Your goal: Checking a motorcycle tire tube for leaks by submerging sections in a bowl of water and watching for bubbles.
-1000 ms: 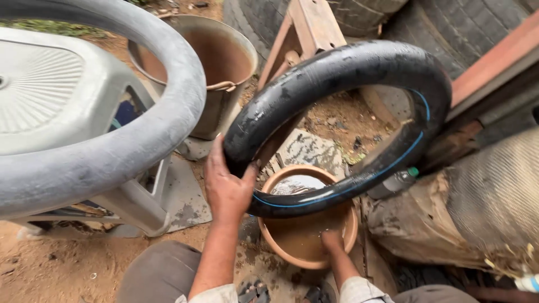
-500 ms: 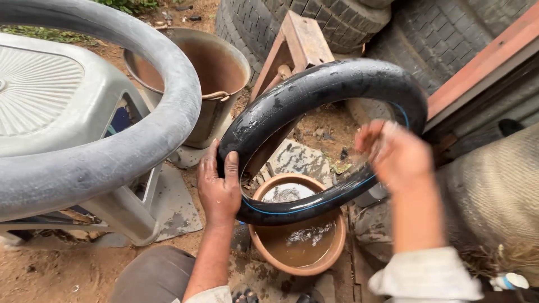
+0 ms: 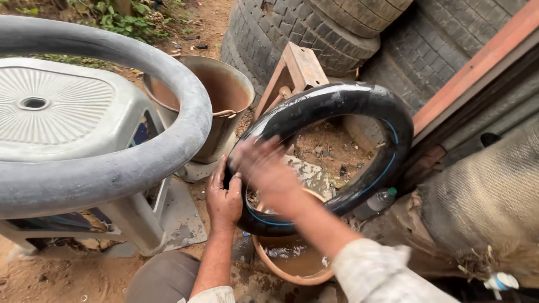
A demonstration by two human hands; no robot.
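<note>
Right now your left hand (image 3: pixel 223 197) grips the lower left curve of the black inner tube (image 3: pixel 337 112), fingers curled together around the rubber and the thumb pressed on its near face. The tube stands nearly upright, its bottom edge dipping over the round clay-coloured basin (image 3: pixel 269 268) of muddy water on the ground in front of you. A thin blue line runs along the tube's inner side. Your right hand (image 3: pixel 264 168) lies across the upper left part of the tube, but it is blurred, so you cannot tell whether its fingers are spread or closed, or how firmly it touches the rubber. A second, grey inner tube (image 3: pixel 140 163) arches over a pale plastic stool (image 3: pixel 50 112) on your left. Behind the black tube stand a rusty metal bucket (image 3: pixel 224 95), a wooden stand (image 3: pixel 297 67) and stacked tyres (image 3: pixel 314 33). A small plastic bottle (image 3: pixel 377 202) lies just beside the tube's right side.
</note>
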